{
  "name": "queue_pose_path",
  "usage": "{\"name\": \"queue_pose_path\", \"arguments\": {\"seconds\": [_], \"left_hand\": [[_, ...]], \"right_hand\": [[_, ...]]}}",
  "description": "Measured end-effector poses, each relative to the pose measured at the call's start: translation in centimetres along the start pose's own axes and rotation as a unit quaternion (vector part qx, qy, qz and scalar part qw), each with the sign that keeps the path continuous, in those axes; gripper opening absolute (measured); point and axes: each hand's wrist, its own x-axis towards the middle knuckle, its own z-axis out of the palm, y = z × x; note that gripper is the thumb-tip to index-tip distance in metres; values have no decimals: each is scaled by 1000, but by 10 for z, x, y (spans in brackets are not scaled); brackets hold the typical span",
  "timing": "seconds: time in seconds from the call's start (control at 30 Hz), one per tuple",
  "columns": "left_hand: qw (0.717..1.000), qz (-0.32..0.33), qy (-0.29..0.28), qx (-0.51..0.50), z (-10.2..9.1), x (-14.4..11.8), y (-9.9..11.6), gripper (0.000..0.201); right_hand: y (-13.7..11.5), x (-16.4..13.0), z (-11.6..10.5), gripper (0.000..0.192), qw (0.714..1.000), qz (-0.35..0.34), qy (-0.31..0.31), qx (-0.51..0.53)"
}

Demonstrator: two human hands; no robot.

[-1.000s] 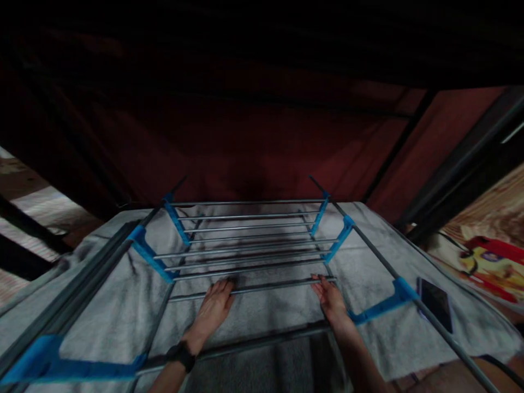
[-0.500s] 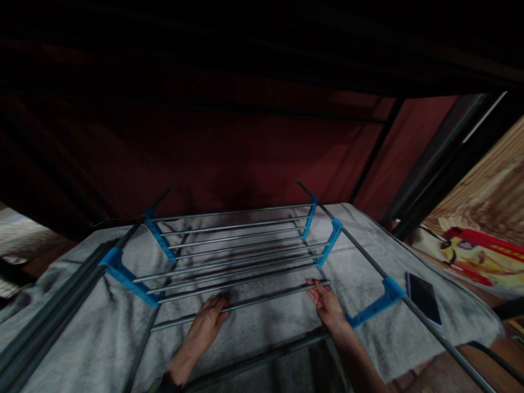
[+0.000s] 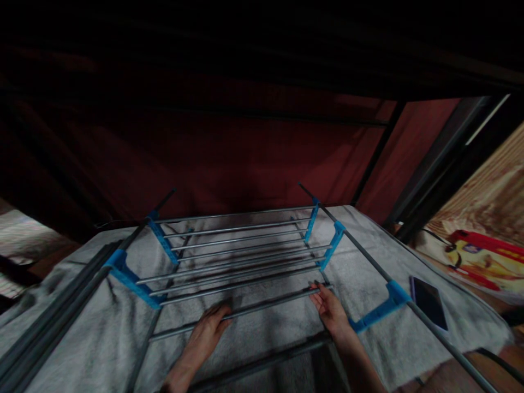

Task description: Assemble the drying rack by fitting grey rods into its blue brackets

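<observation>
A loose grey metal tube (image 3: 270,302) lies across the near part of a rack frame, level with my two hands. My left hand (image 3: 208,331) is closed around it left of its middle. My right hand (image 3: 328,309) grips the same tube close to its right end with the fingertips. Beyond the tube, several parallel metal rods (image 3: 241,254) run between blue plastic brackets on the left and right. The nearest right blue bracket (image 3: 380,311) stands beside my right forearm, and the left blue bracket (image 3: 135,281) sits beyond my left hand.
The rack rests on a grey blanket (image 3: 413,349). A bundle of dark tubes (image 3: 61,311) lies at the left. At the right are a phone (image 3: 429,301) and a red-and-yellow package (image 3: 489,262). A dark red curtain (image 3: 245,158) hangs behind.
The left end of the tube and my left hand have moved slightly nearer to me. My right hand keeps its hold at the right end. The view has shifted a little.
</observation>
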Motion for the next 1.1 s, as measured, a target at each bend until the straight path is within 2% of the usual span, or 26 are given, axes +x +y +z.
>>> {"name": "queue_pose_path", "arguments": {"seconds": [0.23, 0.53, 0.73, 0.87, 1.1], "left_hand": [[1000, -2, -5, -6, 1, 4, -3, 30], [997, -61, -49, -3, 1, 15, 2, 34], [993, -75, -93, -1, -3, 24, 3, 34], [991, -78, -104, -18, -5, 28, 4, 36], [990, -77, -122, -9, -5, 31, 7, 23]], "right_hand": [[1, 1, 4, 27, 1000, -13, 5, 6], [4, 4, 5, 25, 1000, -20, 7, -10], [6, 5, 6, 31, 999, -25, 14, -15], [7, 4, 7, 33, 999, -27, 15, -13], [7, 7, 8, 29, 999, -21, 32, -19]]}}
